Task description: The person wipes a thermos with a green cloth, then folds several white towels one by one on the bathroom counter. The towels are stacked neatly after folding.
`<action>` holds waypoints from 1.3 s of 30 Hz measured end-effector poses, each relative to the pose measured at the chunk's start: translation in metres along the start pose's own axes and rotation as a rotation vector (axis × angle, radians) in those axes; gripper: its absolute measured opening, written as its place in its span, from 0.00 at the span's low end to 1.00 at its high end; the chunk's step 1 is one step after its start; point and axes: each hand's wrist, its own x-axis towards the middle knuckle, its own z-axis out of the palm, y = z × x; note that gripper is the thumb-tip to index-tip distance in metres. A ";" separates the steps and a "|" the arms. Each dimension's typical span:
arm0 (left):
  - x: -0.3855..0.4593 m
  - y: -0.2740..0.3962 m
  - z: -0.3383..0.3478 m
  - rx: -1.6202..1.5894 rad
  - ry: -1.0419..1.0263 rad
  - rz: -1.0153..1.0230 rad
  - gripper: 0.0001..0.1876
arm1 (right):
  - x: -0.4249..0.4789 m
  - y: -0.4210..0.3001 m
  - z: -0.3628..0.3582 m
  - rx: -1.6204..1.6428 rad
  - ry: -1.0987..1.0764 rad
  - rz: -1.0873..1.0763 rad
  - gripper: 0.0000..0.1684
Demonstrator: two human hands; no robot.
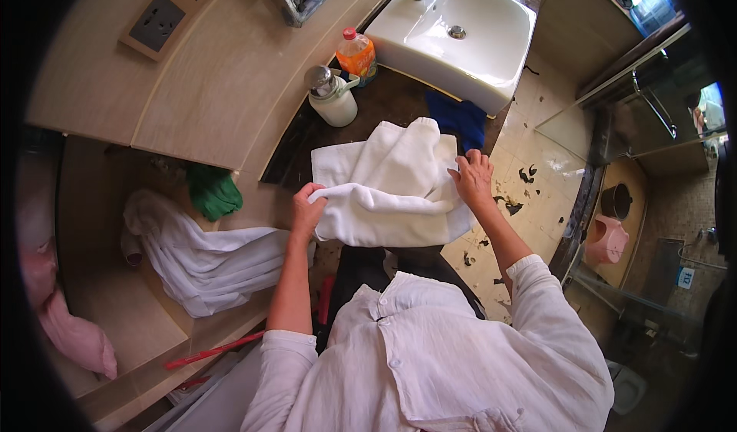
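A white towel (391, 213) lies in loose folds over the front of the dark countertop (397, 95), its near part hanging towards my body. At its left edge my left hand (307, 207) pinches the cloth between thumb and fingers, lifting a raised fold. My right hand (475, 181) is at the towel's right edge with fingers bent and the thumb towards the cloth. Whether those fingers grip it is not clear. Just beyond the towel, a dark blue cloth (458, 115) lies against the base of the white washbasin (397, 46).
Left of the basin stand a white jar (337, 107) with a metal lid and an orange-labelled bottle (357, 58). White fabric (213, 259) and a green cloth (214, 193) lie on the left. Dark scraps (509, 204) litter the tiled floor. A glass partition (576, 127) stands right.
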 end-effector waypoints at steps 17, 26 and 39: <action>0.080 0.010 0.034 0.013 -0.282 -0.160 0.24 | 0.042 -0.137 0.004 0.772 -0.040 0.133 0.21; 0.092 -0.009 0.094 -0.210 -0.366 -0.326 0.32 | 0.029 -0.131 0.004 0.704 -0.005 0.086 0.23; 0.069 0.009 0.071 -0.851 -0.189 -0.322 0.20 | 0.022 -0.067 0.028 1.169 -0.195 0.731 0.26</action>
